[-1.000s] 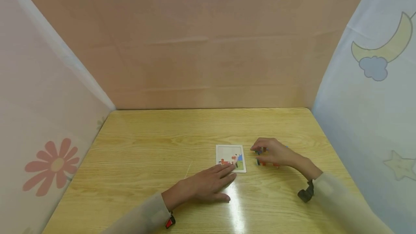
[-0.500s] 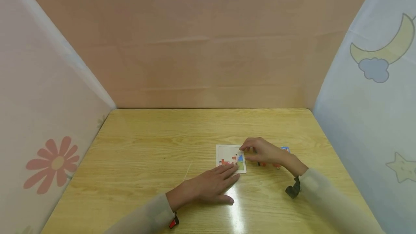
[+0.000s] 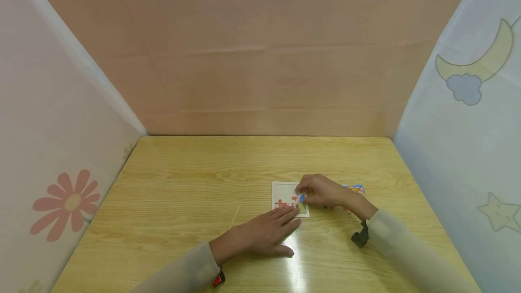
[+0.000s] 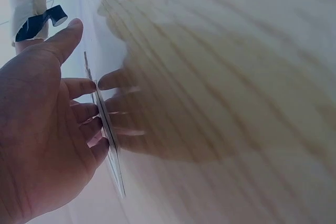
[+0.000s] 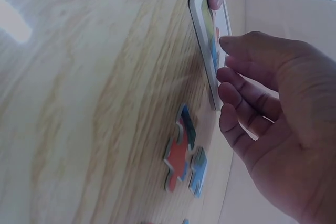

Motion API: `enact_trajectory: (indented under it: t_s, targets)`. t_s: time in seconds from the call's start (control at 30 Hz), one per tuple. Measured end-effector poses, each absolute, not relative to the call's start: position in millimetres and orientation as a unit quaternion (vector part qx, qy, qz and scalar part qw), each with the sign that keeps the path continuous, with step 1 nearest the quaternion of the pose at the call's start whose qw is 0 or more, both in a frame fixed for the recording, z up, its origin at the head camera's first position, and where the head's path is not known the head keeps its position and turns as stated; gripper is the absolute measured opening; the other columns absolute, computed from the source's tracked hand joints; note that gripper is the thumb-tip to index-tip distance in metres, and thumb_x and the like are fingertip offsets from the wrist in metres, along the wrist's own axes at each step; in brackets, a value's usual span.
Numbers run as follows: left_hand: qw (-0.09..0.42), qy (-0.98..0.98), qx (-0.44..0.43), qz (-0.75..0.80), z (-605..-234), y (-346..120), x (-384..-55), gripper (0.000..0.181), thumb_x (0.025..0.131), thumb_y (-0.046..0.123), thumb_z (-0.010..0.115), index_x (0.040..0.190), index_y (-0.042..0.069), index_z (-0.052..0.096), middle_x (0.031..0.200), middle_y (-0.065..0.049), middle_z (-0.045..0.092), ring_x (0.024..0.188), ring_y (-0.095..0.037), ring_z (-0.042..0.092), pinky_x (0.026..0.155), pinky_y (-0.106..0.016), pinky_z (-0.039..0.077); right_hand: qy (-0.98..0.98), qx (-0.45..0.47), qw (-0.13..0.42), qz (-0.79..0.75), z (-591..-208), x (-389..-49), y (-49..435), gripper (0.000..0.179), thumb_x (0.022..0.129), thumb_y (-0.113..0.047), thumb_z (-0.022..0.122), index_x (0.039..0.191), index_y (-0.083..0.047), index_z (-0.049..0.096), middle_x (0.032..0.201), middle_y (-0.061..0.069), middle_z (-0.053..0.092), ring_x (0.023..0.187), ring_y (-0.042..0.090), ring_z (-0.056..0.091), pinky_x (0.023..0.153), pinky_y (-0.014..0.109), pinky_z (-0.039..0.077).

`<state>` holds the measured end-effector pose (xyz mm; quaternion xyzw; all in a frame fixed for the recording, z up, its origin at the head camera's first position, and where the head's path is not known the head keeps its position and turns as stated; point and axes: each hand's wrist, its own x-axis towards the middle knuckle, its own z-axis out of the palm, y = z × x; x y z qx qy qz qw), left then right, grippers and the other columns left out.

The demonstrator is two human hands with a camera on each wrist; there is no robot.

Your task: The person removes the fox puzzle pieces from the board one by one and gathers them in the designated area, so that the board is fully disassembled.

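Observation:
A small square jigsaw puzzle board [image 3: 284,188] with a white frame lies on the table; red, blue and green pieces fill part of its lower area. My left hand [image 3: 260,233] rests palm down, its straight fingertips on the board's near edge. In the left wrist view, those fingers [image 4: 84,111] lie along the thin board. Over the board's right side, my right hand [image 3: 322,190] pinches a puzzle piece, mostly hidden behind the fingers. The right wrist view has its thumb [image 5: 236,45] and curled fingers close over the board's frame [image 5: 198,17].
Several loose puzzle pieces [image 3: 358,188] lie right of the board, partly under the right forearm. In the right wrist view, a red piece [image 5: 177,156] and a blue piece [image 5: 198,171] lie flat. Cloth walls [image 3: 260,58] enclose the wooden table [image 3: 183,175] behind and at both sides.
My right hand has moved left from the loose pieces onto the right part of the board, uncovering more of those pieces. The left hand has stayed nearly in place.

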<state>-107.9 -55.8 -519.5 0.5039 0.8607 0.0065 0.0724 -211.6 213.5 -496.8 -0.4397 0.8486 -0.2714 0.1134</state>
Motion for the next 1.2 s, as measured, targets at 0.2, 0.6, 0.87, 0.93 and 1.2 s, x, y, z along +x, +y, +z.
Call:
enact_trajectory:
  t_s: [0.2,0.6,0.87,0.93,1.2]
  targets:
    - [0.063,0.859,0.508,-0.004,-519.1,-55.0,-107.3,0.084,0.108,0.068,0.036,0.170,0.012,0.025,0.178,-0.011,0.015,0.164,-0.025,0.015,0.131,-0.038,0.024,0.862,-0.428,0.122,-0.244,-499.2,-210.6,210.7,0.025,0.093,-0.010,0.081,0.118,-0.003,0.078,0.108,0.003,0.073,0.098,0.016,0.069,0.087,0.033,0.060]
    - [0.062,0.857,0.512,-0.012,-515.0,-54.7,-108.1,0.085,0.108,0.067,0.037,0.169,0.009,0.025,0.177,-0.013,0.016,0.164,-0.026,0.016,0.131,-0.040,0.023,0.858,-0.438,0.109,-0.245,-500.2,-209.2,210.2,0.029,0.091,-0.009,0.083,0.119,-0.002,0.078,0.107,0.004,0.071,0.097,0.017,0.068,0.085,0.032,0.060]
    - [0.059,0.858,0.510,-0.025,-511.5,-54.6,-108.4,0.086,0.108,0.068,0.036,0.169,0.008,0.025,0.177,-0.013,0.018,0.163,-0.026,0.019,0.131,-0.039,0.024,0.861,-0.424,0.117,-0.255,-500.3,-207.6,209.9,0.031,0.089,-0.006,0.083,0.119,-0.006,0.078,0.109,0.004,0.070,0.101,0.018,0.069,0.091,0.033,0.061]
    - [0.060,0.858,0.509,-0.022,-511.9,-54.7,-108.4,0.086,0.108,0.068,0.036,0.169,0.008,0.025,0.177,-0.012,0.018,0.163,-0.026,0.019,0.131,-0.038,0.024,0.860,-0.424,0.115,-0.258,-499.7,-207.1,209.7,0.031,0.089,-0.005,0.083,0.119,-0.006,0.078,0.109,0.003,0.069,0.100,0.018,0.069,0.090,0.033,0.061]
    - [0.064,0.860,0.506,-0.020,-510.3,-54.8,-107.1,0.086,0.108,0.067,0.037,0.169,0.008,0.025,0.177,-0.012,0.017,0.163,-0.025,0.018,0.131,-0.037,0.023,0.861,-0.428,0.098,-0.258,-498.4,-204.8,209.9,0.032,0.086,-0.003,0.085,0.117,-0.004,0.078,0.105,0.003,0.069,0.095,0.017,0.067,0.084,0.031,0.060]
